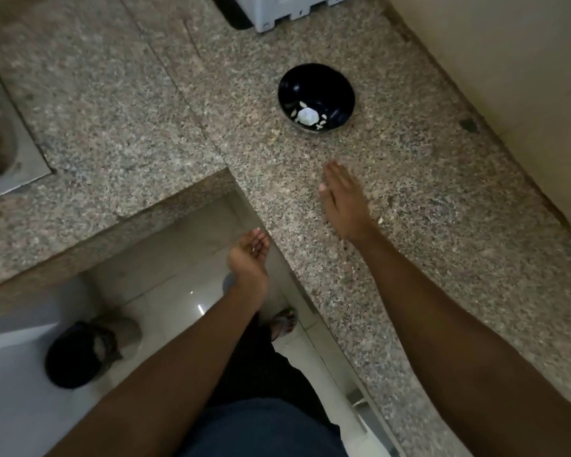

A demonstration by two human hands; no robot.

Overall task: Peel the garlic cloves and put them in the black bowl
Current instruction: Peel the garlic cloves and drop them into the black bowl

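The black bowl (pixel 316 97) stands on the speckled granite counter (pixel 409 245) and holds a white garlic piece (pixel 307 116) with several small pale bits around it. My right hand (pixel 343 201) lies flat on the counter below the bowl, fingers straight and pointing up-left. Small pale garlic skin flakes (pixel 380 220) lie on the counter just right of that hand. My left hand (pixel 249 255) is cupped palm up beside the counter's edge, over the floor, with a few tiny pale flakes in its palm.
A steel sink (pixel 0 153) is set into the counter at the far left. A grey appliance base (pixel 284 11) stands at the counter's back. A cream wall (pixel 524 77) borders the right. On the floor below are a dark bin (pixel 80 354) and my sandalled foot (pixel 285 321).
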